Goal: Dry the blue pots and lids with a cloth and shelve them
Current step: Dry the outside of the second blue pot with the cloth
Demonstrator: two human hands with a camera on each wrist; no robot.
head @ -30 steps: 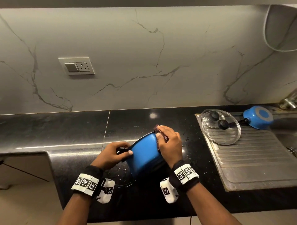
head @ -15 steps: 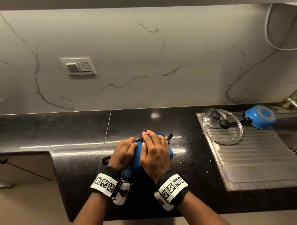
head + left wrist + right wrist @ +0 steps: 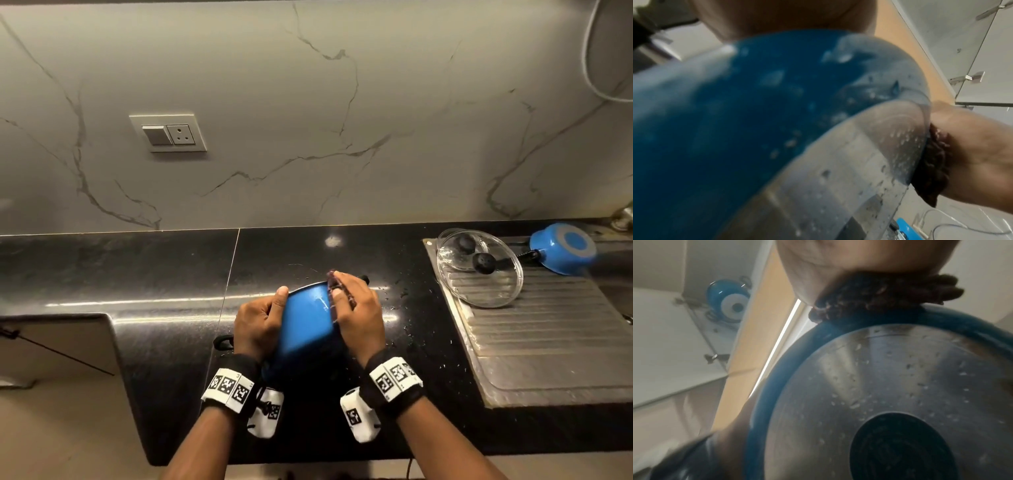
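The blue pot (image 3: 308,322) is held tilted above the counter (image 3: 164,267), close to its front edge, between both hands. The left hand (image 3: 258,323) grips the pot's left side, thumb over the rim, fingers curled round the wall. The right hand (image 3: 358,315) presses a dark cloth (image 3: 337,287) against the pot's right side and rim, its grip closed on the cloth. From the right wrist, the cloth (image 3: 879,296) sits bunched on the blue edge of the pot's steel base (image 3: 890,394), which carries water drops.

To the right, well apart, a steel draining board (image 3: 555,342) holds two glass lids (image 3: 479,267), overlapping, and a second blue pot (image 3: 563,248) upside down at the back, its handle pointing towards the lids. Bare black counter lies between hands and draining board, speckled with drops. To the left the counter runs open, then steps back at a rounded corner.

Behind stands a marble-veined wall with a switch and socket plate (image 3: 168,133). The right wrist view shows what may be another blue pot (image 3: 727,300) on an overhead shelf, too blurred to be sure.
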